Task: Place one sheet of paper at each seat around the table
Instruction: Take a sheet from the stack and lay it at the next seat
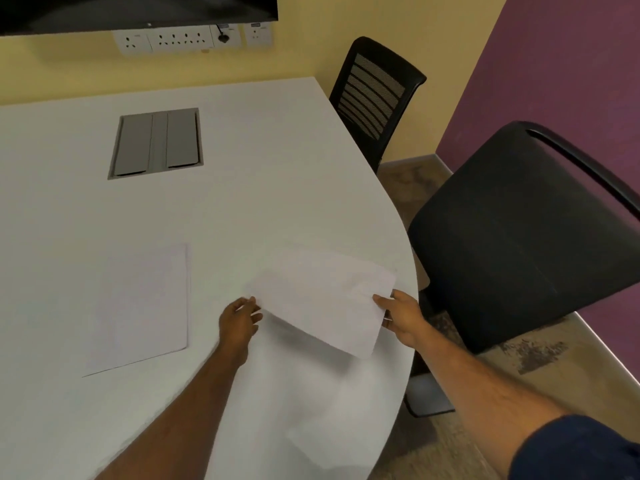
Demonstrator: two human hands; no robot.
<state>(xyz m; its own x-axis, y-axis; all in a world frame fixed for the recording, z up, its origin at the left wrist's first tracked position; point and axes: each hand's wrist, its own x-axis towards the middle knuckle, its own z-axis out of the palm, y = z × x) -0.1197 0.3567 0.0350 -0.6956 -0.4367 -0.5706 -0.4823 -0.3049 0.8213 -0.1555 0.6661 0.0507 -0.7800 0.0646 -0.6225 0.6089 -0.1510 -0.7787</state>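
Note:
A white sheet of paper [323, 301] hangs just above the white table [242, 150], near its curved right edge. My right hand [401, 315] pinches the sheet's right side. My left hand [240, 318] touches its left corner with the fingers spread; whether it grips the corner I cannot tell. A second white sheet [142, 310] lies flat on the table to the left of both hands. A black chair [519, 233] stands close to the table edge right beside the held sheet.
Another black mesh-backed chair [375, 98] stands at the far right corner of the table. A grey cable hatch [157, 143] is set into the tabletop at the back. Wall sockets [180, 39] and a dark screen [138, 10] are on the yellow wall.

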